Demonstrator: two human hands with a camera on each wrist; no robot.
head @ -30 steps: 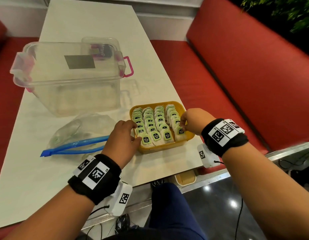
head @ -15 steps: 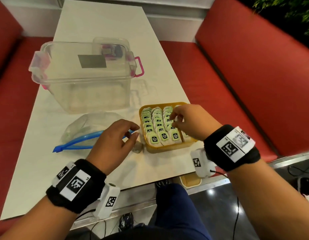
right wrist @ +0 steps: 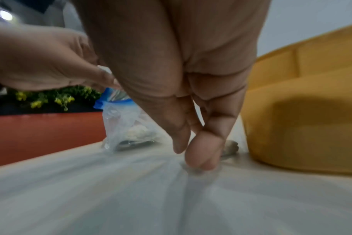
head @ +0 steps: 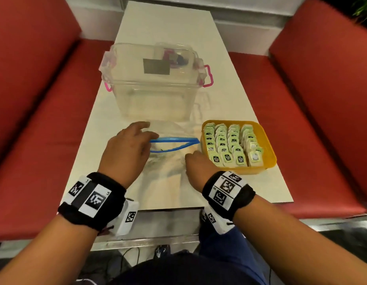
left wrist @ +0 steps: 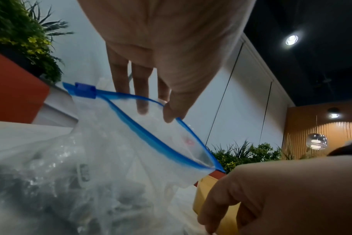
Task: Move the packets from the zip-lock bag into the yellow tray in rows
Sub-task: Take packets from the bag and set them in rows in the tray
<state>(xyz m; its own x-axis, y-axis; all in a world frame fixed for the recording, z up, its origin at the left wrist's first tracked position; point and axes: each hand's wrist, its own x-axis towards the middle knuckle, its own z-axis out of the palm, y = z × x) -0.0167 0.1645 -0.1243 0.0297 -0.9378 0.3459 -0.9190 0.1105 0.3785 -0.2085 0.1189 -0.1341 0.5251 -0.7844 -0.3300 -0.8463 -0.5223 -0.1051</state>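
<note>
The yellow tray (head: 267, 145) stands at the right of the table, filled with rows of green packets (head: 228, 142). Left of it lies the clear zip-lock bag (head: 174, 144), its blue zip mouth gaping. More packets show darkly through the film (left wrist: 50, 190). My left hand (head: 133, 140) holds the mouth's upper rim, thumb over the blue strip (left wrist: 161, 109). Just left of the tray (right wrist: 303, 111), my right hand (head: 196, 163) pinches the bag's film on the table, thumb and fingertips together (right wrist: 191, 157). One loose packet (right wrist: 230, 147) lies behind those fingertips against the tray wall.
A clear plastic box (head: 151, 85) with pink latches and its lid on stands behind the bag. The narrow white table (head: 168, 23) runs away from me between red benches (head: 44, 99) on both sides. Its near edge is just below my wrists.
My left hand moved from the tray's left side to the bag's mouth. The right hand left the packets in the tray and came down onto the bag beside the tray. My head turned left.
</note>
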